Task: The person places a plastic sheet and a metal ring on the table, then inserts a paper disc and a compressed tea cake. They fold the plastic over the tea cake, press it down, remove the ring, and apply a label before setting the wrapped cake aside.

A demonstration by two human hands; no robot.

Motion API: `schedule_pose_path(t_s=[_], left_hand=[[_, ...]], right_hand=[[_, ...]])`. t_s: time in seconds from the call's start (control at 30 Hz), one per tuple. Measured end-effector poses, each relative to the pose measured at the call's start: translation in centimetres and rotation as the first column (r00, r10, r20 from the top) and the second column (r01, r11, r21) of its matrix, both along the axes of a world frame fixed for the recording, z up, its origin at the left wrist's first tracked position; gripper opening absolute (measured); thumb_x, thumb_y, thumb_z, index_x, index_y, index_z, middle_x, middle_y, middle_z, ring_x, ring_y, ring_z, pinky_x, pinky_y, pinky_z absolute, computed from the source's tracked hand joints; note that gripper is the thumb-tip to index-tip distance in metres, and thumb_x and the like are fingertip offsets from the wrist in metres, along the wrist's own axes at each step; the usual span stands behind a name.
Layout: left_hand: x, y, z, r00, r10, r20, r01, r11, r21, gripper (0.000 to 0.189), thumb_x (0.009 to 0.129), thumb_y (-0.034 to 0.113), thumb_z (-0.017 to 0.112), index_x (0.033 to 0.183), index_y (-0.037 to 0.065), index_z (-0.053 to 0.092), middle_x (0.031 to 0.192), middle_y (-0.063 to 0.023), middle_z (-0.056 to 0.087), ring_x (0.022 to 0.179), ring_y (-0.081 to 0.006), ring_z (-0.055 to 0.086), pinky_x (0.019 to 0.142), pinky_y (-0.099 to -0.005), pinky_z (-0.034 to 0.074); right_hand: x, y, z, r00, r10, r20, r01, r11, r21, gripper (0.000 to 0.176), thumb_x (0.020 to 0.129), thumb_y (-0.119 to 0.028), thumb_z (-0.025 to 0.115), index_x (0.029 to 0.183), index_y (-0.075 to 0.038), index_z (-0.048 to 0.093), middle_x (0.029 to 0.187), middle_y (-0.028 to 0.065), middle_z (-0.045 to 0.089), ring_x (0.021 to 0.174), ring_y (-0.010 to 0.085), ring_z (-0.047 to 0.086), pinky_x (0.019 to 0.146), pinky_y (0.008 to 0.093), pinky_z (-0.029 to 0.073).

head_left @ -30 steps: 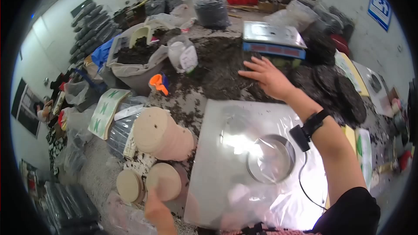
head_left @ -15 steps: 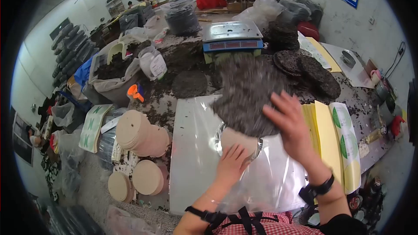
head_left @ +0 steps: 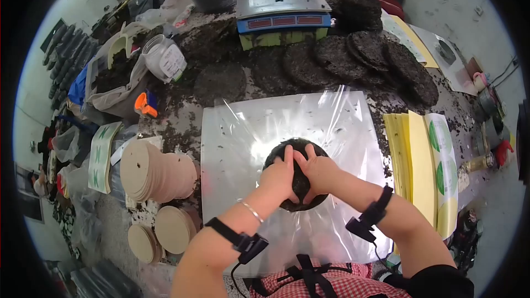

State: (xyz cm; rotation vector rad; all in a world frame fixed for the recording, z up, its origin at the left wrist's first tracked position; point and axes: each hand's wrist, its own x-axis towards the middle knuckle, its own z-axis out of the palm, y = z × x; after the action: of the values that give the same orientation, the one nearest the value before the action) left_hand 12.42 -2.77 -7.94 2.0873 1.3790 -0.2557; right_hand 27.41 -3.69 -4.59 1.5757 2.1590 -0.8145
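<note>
A dark, crumbly, tea-like round cake (head_left: 301, 182) lies on a stack of clear plastic sheets (head_left: 232, 132) in front of me. My left hand (head_left: 279, 177) presses on its left part, fingers stretched out. On its right part lies my right hand (head_left: 317, 173), also with extended fingers, the two hands nearly meeting in the middle. The metal ring and the pale disc beneath are hidden by the dark material and my hands. Behind the sheets, several similar dark round cakes (head_left: 337, 58) overlap in a row.
Stacks of pale round discs (head_left: 160, 171) stand at left. A blue scale (head_left: 284, 19) sits at the back, near a clear jar (head_left: 164, 58) and an orange tool (head_left: 146, 104). Yellow sheets (head_left: 417, 160) and a green-printed sheet (head_left: 443, 171) lie at right. Dark crumbs litter the table (head_left: 185, 118).
The dark cake my right hand held up has come down over the pale disc and ring. My left hand has moved from the pale disc onto it, and both hands now press there.
</note>
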Motion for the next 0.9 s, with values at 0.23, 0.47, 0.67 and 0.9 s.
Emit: schedule_pose_path(t_s=[0.23,0.47,0.67,0.9], left_hand=[[0.8,-2.0,-3.8,0.971,0.176,0.164,-0.204,0.963,0.176,0.071,0.082,0.005,0.07,0.143,0.003,0.034,0.121,-0.0301,0.058,0.102,-0.0461,0.066,0.084,-0.0499,0.057],[0.2,-11.7,-1.4,0.935,0.159,0.317,-0.321,0.76,0.565,0.076,0.092,0.02,0.065,0.156,-0.001,0.03,0.148,-0.0216,0.044,0.141,-0.0316,0.04,0.121,-0.0435,0.025],[-5.2,-16.1,-2.8,0.784,0.219,0.581,-0.516,0.749,0.416,0.072,0.095,0.031,0.063,0.15,-0.006,0.034,0.156,-0.0294,0.033,0.146,-0.0439,0.029,0.121,-0.0531,0.024],[-12.2,-15.0,-1.1,0.252,0.182,0.95,-0.836,0.535,0.12,0.063,0.105,0.025,0.05,0.157,-0.001,0.027,0.16,-0.0185,0.033,0.151,-0.0275,0.028,0.124,-0.0386,0.019]], right_hand=[[0.7,-2.0,-7.1,0.995,-0.068,-0.075,0.084,0.968,0.238,0.133,0.05,-0.042,0.096,0.157,-0.019,0.02,0.15,0.0334,0.034,0.11,0.0473,0.065,0.091,0.0496,0.056],[1.8,-5.3,-10.9,0.967,0.06,-0.248,0.066,0.879,0.473,0.09,0.063,-0.03,0.084,0.144,-0.009,0.05,0.137,0.0279,0.054,0.112,0.0489,0.061,0.095,0.0499,0.054],[-3.0,-10.6,-4.3,0.961,0.156,-0.229,-0.059,0.924,0.378,0.085,0.078,-0.035,0.081,0.15,-0.008,0.045,0.138,0.0346,0.047,0.114,0.0479,0.059,0.095,0.05,0.051],[-2.2,-11.0,5.2,0.732,0.226,-0.643,0.258,0.781,0.569,0.058,0.101,-0.018,0.059,0.152,0.002,0.039,0.153,0.0283,0.042,0.145,0.041,0.037,0.119,0.0438,0.029]])
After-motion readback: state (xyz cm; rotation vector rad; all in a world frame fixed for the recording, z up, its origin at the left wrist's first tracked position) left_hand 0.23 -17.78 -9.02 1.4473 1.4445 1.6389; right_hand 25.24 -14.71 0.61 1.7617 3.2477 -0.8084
